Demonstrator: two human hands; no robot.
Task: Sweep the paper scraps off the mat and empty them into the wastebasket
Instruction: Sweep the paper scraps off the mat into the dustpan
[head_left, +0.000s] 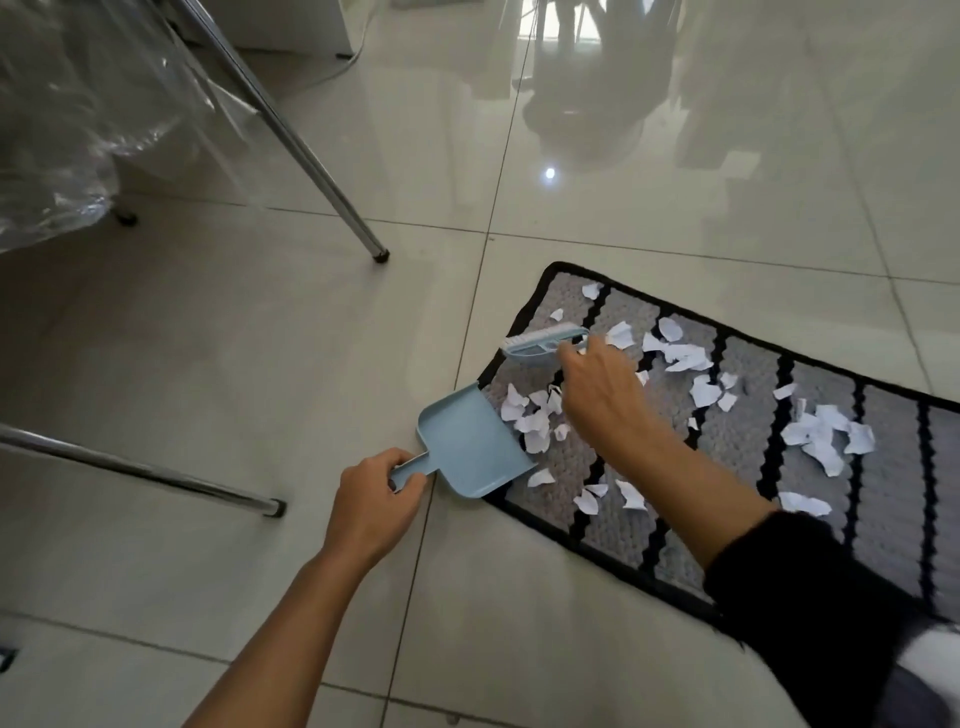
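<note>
A grey mat (743, 364) with black stripes and a black border lies on the tiled floor at the right. Several torn white paper scraps (680, 356) are scattered over it, with a small pile (530, 415) at its left end. My left hand (371, 506) grips the handle of a light blue dustpan (467, 449), whose open lip rests on the mat's left edge beside that pile. My right hand (597, 395) holds a small light blue brush (540, 345) just above the mat near its far left corner. No wastebasket is visible.
Shiny metal legs (311, 156) of a frame slant down at the left, one foot (381, 254) close to the mat's far corner and another (275, 506) near my left hand. Clear plastic sheeting (67, 130) hangs at the top left. Glossy tiles surround the mat.
</note>
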